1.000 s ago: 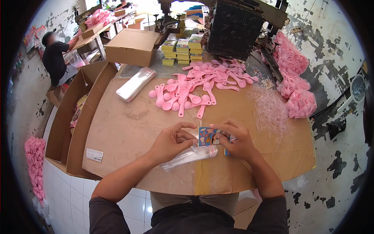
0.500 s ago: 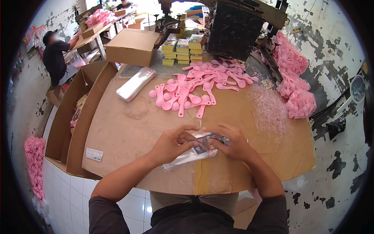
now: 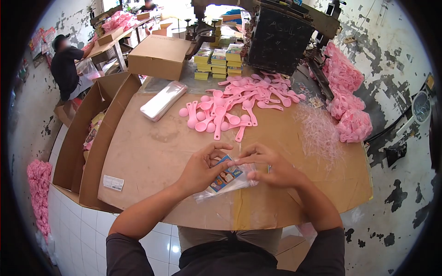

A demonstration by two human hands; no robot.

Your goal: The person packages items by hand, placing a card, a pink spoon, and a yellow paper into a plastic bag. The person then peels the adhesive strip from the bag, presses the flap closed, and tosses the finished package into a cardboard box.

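Note:
My left hand [image 3: 200, 168] grips a small blue printed card [image 3: 225, 176] with cartoon-like pictures, thumb on its face. The card is tilted over a clear plastic bag [image 3: 207, 195] lying on the cardboard-covered table. My right hand [image 3: 271, 165] is just to the right, thumb and fingers apart, its index fingertip at the card's upper corner; whether it touches is hard to tell. Beyond both hands lies a loose pile of pink plastic scoops [image 3: 220, 120].
A pack of clear bags [image 3: 163, 100] lies left of the scoops. Stacked card packs [image 3: 218, 57], a closed carton [image 3: 159, 55] and a black machine box [image 3: 280, 39] stand behind. Plastic strands [image 3: 317, 131] and pink bundles [image 3: 354, 124] are right. Another person [image 3: 66, 69] works far left.
The card has turned from edge-on to facing up and moved left, now in my left hand. My right hand has come off it and spread its fingers.

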